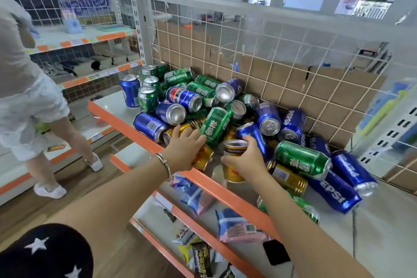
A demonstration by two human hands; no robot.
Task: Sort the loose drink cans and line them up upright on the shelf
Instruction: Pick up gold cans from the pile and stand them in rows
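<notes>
A heap of blue, green and gold drink cans [225, 106] lies on its side on the white shelf [383, 221] with an orange front edge. My left hand [182, 149] grips a green can [215, 126], tilted above the pile. My right hand [246, 158] holds a gold can [233, 162] upright near the shelf's front edge. At the far left end several green cans [147, 97] and one blue can [130, 90] stand upright.
A white wire grid backed with cardboard [282, 74] closes the shelf's rear. Snack packets [239, 225] and a black phone [275, 253] lie on the lower shelf. A person in white [33, 108] stands in the aisle to the left.
</notes>
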